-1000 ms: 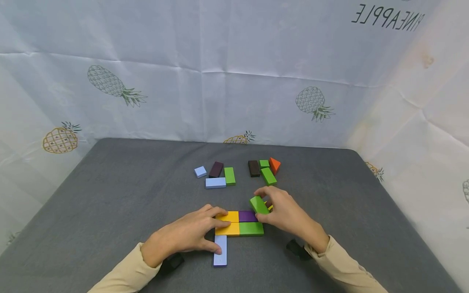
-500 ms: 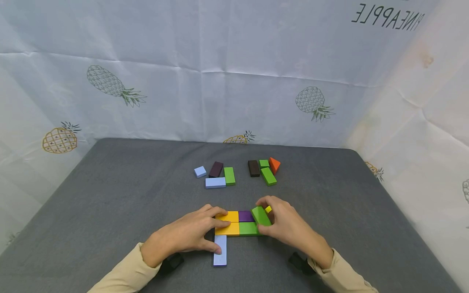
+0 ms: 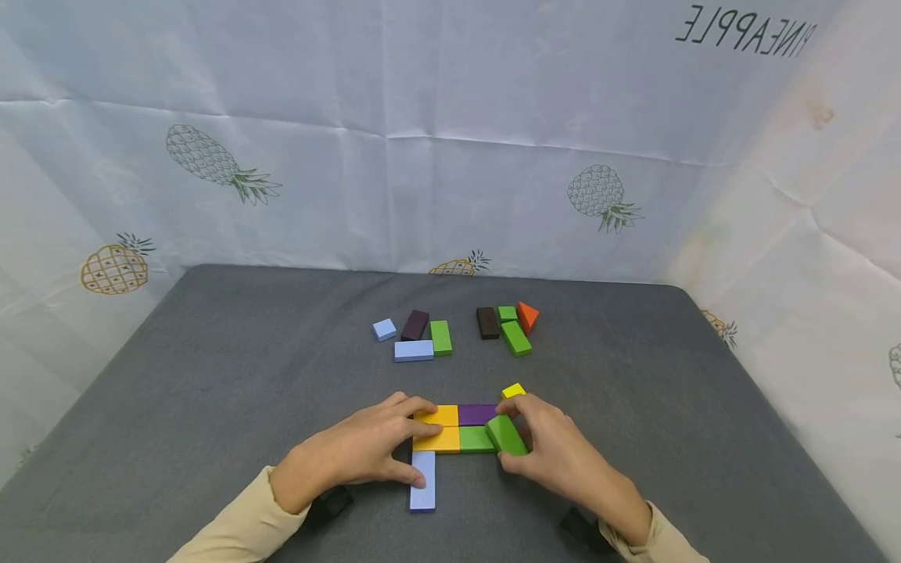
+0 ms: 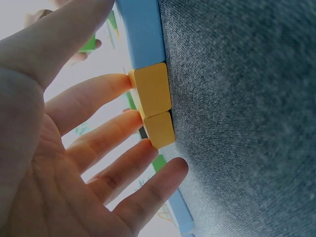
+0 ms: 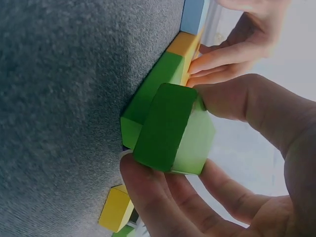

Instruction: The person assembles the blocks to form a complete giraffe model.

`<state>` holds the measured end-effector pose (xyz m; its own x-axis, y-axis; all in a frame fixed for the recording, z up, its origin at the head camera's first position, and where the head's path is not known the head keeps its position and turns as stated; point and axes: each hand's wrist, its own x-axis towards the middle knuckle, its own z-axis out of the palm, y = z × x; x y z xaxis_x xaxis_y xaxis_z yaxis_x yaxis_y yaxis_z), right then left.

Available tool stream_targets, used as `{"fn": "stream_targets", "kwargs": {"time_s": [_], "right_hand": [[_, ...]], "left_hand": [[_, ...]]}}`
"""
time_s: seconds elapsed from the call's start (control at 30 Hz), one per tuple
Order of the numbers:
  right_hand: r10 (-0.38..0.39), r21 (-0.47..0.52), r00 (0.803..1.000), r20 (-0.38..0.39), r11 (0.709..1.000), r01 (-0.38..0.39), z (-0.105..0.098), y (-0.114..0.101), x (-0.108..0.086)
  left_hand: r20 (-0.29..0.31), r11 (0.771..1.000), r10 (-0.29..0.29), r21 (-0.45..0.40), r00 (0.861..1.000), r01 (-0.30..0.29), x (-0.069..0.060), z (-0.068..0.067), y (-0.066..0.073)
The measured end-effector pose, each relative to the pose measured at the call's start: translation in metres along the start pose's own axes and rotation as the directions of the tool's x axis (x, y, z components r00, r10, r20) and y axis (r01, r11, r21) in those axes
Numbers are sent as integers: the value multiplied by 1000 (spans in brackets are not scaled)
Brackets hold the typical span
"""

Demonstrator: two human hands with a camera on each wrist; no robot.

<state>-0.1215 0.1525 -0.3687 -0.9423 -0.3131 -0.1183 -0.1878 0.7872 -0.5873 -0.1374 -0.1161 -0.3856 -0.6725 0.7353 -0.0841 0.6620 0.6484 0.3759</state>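
In the head view, two orange-yellow blocks [image 3: 438,440], a purple block [image 3: 475,414] and a green block [image 3: 476,439] lie side by side as a flat rectangle. A light blue block [image 3: 423,496] extends toward me from its left end. My left hand [image 3: 359,446] rests its fingertips on the orange-yellow blocks and its thumb on the light blue one; its fingers are nearly straight in the left wrist view. My right hand [image 3: 563,450] pinches another green block [image 5: 165,126] between thumb and fingers, tilted at the rectangle's right end. Whether it touches the rectangle, I cannot tell.
Just beyond my right hand lies a small yellow block [image 3: 514,390]. Farther back are two loose groups, including a long light blue block [image 3: 414,351], a dark brown block [image 3: 487,323] and an orange triangular block [image 3: 527,317]. A pineapple-print cloth [image 3: 394,195] hangs behind the grey table [image 3: 246,352].
My right hand has moved toward me and slightly right with the green block, from the purple block to the rectangle's near right corner. The small yellow block is now uncovered. My left hand stays put.
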Motion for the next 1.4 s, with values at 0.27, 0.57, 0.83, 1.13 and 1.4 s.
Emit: {"fn": "stream_targets", "kwargs": {"time_s": [0.27,0.57,0.83,1.13,1.4], "right_hand": [[-16,0,999,30,1000,16,2,4,-3],[0,28,993,119,1000,-4,2,6,-3],[1,85,979,204,996,-19,-2,11,0],[-51,84,964,261,996,30,-6,18,0],[-84,128,936,341,991,42,-13,22,-2]], "left_hand": [[1,1000,-2,-7,1000,2,0,0,0],[5,1000,-4,-9,1000,4,0,0,0],[15,1000,-13,-11,1000,13,1,-1,0],[9,1000,-10,-12,1000,10,0,-1,1],[0,1000,-3,-12,1000,3,-1,0,0]]}}
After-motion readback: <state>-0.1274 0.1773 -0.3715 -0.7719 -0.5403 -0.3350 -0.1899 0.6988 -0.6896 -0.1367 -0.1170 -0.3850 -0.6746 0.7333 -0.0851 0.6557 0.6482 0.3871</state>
